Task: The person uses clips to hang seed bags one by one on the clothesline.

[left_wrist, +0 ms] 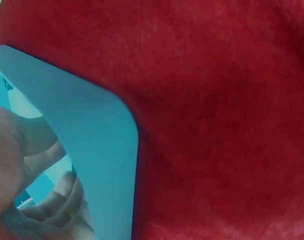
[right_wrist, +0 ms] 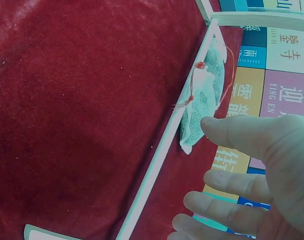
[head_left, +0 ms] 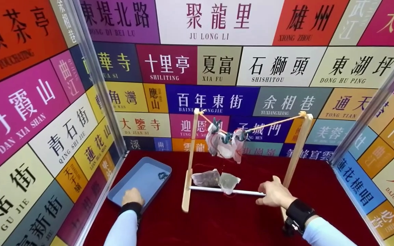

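My left hand (head_left: 133, 197) is inside the near end of a blue tray (head_left: 139, 167). Its fingers are bent in the left wrist view, and the tray's wall (left_wrist: 99, 125) hides some fingertips, so I cannot tell whether they hold anything. A dark green clip (head_left: 163, 175) lies toward the tray's far end. My right hand (head_left: 276, 194), fingers spread and nothing held, is by the right post (head_left: 298, 150) of a wooden rack, near its white lower bar (head_left: 248, 193). Two filled sachets (head_left: 206, 178) (head_left: 229, 181) with red strings lie at that bar.
An orange cord (head_left: 275, 123) runs between the rack's post tops and sags under several whitish sachets (head_left: 226, 149) hung by green clips (head_left: 226, 137). Dark red cloth (head_left: 214, 222) covers the table. Panels with printed characters (head_left: 215, 65) wall in the back and sides.
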Available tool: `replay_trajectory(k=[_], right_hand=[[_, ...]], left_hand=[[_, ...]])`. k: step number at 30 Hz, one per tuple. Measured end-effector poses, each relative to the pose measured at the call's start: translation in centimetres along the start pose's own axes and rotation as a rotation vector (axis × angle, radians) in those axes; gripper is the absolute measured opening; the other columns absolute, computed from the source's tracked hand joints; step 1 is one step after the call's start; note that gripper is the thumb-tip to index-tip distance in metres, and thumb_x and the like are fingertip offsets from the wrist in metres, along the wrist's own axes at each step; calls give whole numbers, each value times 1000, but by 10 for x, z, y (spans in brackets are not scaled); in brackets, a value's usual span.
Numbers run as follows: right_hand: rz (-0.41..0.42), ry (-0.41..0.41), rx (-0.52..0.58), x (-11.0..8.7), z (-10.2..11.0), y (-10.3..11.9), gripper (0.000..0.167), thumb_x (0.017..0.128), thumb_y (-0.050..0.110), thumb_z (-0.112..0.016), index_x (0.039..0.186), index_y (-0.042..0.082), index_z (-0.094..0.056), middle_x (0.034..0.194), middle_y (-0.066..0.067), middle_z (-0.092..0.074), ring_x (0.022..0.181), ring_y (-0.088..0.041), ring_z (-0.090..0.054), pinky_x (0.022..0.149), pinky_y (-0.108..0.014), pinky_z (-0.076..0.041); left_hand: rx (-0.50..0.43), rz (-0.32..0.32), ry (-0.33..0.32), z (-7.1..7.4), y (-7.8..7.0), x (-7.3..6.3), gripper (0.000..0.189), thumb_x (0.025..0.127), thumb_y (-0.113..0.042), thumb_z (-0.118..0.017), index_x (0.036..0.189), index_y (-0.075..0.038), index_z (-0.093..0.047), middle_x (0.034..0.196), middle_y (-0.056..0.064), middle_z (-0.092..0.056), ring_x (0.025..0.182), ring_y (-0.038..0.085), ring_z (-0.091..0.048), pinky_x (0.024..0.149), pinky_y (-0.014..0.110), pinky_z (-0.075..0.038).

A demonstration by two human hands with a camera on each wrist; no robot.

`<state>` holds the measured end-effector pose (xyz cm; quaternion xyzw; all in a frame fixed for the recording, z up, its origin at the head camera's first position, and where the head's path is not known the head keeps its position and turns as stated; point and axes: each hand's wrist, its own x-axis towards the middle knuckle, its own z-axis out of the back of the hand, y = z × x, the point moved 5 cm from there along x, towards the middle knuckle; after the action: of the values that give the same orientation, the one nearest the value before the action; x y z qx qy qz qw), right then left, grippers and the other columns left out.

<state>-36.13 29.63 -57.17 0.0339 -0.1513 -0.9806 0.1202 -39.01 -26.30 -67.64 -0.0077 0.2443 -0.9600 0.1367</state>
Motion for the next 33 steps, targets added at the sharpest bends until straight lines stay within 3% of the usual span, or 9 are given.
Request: replay_trajectory(k=[4, 9, 13, 18, 22, 26, 28, 29, 33], right_hand=[[-15, 2, 11, -2, -2, -1, 37, 76, 30, -99, 99, 7, -82, 94, -9, -80, 147, -58, -43, 94, -59, -64], [-2, -14, 16, -5, -3, 1, 34, 76, 29, -99, 97, 8, -82, 96, -8, -83, 142, -53, -43, 97, -58, -63], [15, -20, 16, -8, -4, 4, 34, 77, 31, -98, 97, 8, -83, 98, -8, -84, 136, -47, -46, 99, -56, -62], [43, -31, 12, -11, 1, 8, 32, 78, 30, -97, 96, 9, -82, 94, -6, -83, 123, -40, -57, 113, -61, -52], [115, -43, -3, -11, 3, 17, 31, 78, 31, -96, 93, 9, -80, 90, -3, -83, 96, -30, -74, 118, -68, -43], [207, -36, 19, -10, 1, 31, 29, 82, 31, -95, 95, 10, -81, 91, -3, -83, 87, -26, -78, 94, -52, -61], [263, -23, 47, -9, 0, 39, 27, 85, 31, -94, 97, 10, -81, 91, -3, -83, 87, -26, -78, 85, -43, -63], [293, -15, 62, -8, 0, 44, 26, 86, 30, -93, 97, 10, -81, 91, -3, -83, 86, -25, -78, 75, -38, -62], [404, 11, 105, -5, -2, 62, 23, 88, 28, -92, 100, 11, -82, 90, -1, -85, 82, -20, -79, 71, -29, -60]], left_hand=[[-16, -18, -11, -3, -2, 1, 25, 88, -2, -76, 107, 14, -77, 107, 41, -77, 99, 56, -79, 85, 63, -68], [8, -83, -24, -2, -8, 0, 11, 88, -1, -76, 96, 8, -78, 102, 36, -79, 97, 54, -79, 83, 63, -67], [14, -131, -61, 9, -18, 0, 8, 92, -3, -73, 92, 2, -79, 100, 31, -80, 96, 53, -78, 82, 65, -66], [-62, -232, -142, 31, -50, 0, 11, 95, -10, -75, 93, 0, -80, 99, 25, -82, 97, 50, -79, 87, 64, -65], [-80, -312, -165, 40, -83, -7, 12, 94, -17, -84, 96, -5, -85, 96, 17, -85, 96, 43, -80, 89, 60, -65], [-48, -369, -113, 35, -115, -22, 15, 91, -25, -91, 93, -11, -88, 90, 10, -86, 89, 38, -80, 84, 55, -65], [-53, -395, -50, 26, -130, -32, 19, 90, -29, -92, 98, -12, -89, 95, 9, -87, 90, 35, -81, 83, 52, -65], [-62, -419, -20, 22, -139, -38, 20, 91, -30, -92, 98, -12, -90, 94, 9, -87, 87, 32, -80, 81, 49, -65], [-141, -485, 113, 1, -173, -63, 28, 91, -31, -93, 101, -6, -89, 98, 14, -87, 84, 27, -78, 79, 44, -65]])
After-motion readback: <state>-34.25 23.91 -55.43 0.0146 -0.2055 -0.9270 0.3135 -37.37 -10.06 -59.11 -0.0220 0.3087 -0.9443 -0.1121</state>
